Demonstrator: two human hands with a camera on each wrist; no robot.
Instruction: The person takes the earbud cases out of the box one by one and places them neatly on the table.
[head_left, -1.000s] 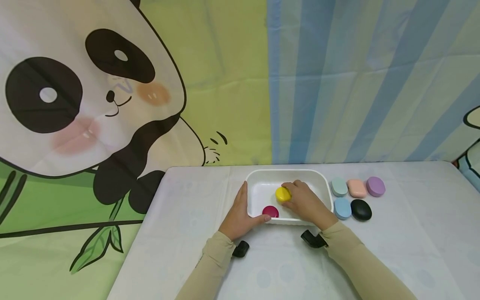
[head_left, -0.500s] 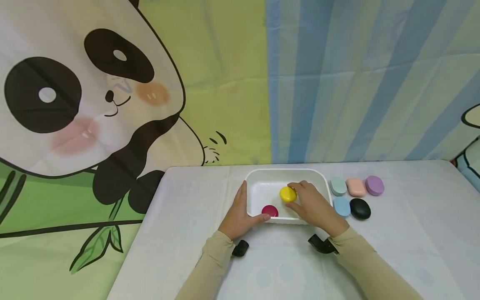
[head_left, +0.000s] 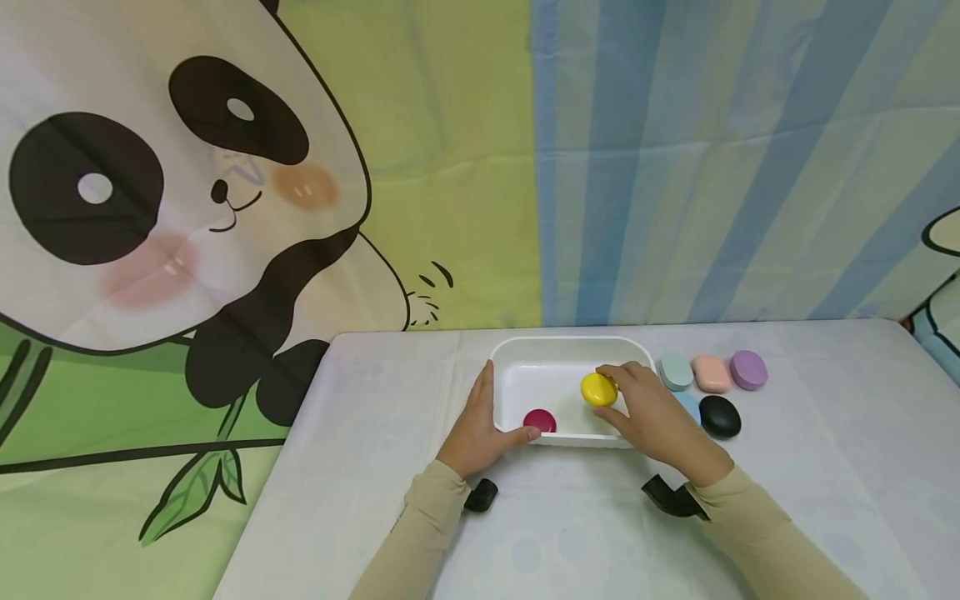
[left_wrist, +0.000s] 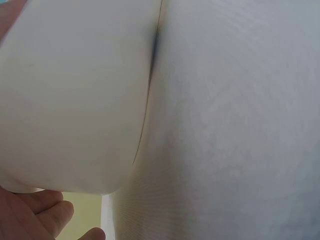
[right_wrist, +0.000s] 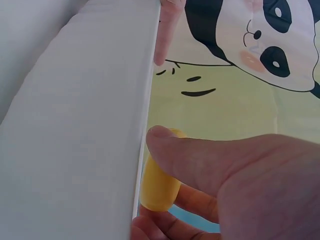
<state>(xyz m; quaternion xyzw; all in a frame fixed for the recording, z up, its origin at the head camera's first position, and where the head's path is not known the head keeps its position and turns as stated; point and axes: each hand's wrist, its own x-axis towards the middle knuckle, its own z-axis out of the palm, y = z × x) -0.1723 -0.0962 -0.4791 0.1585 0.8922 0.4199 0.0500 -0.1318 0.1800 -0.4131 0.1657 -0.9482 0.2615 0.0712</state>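
Yellow and oval, the case (head_left: 598, 389) sits pinched between your right hand's (head_left: 656, 417) thumb and fingers, held over the right part of the white tray (head_left: 570, 348). Your left hand (head_left: 477, 429) clasps the tray's near left corner, thumb along the left wall, fingers at the front rim beside the red case (head_left: 539, 420) lying inside. Five more cases (head_left: 712, 375) lie on the worktop (head_left: 375, 433) right of the tray.

The head camera looks down and forward at the white tray (head_left: 570, 354) from the table's near side, while both wrist cameras sit right against that tray's (left_wrist: 70, 100) outer wall (right_wrist: 75, 150), sharing it.
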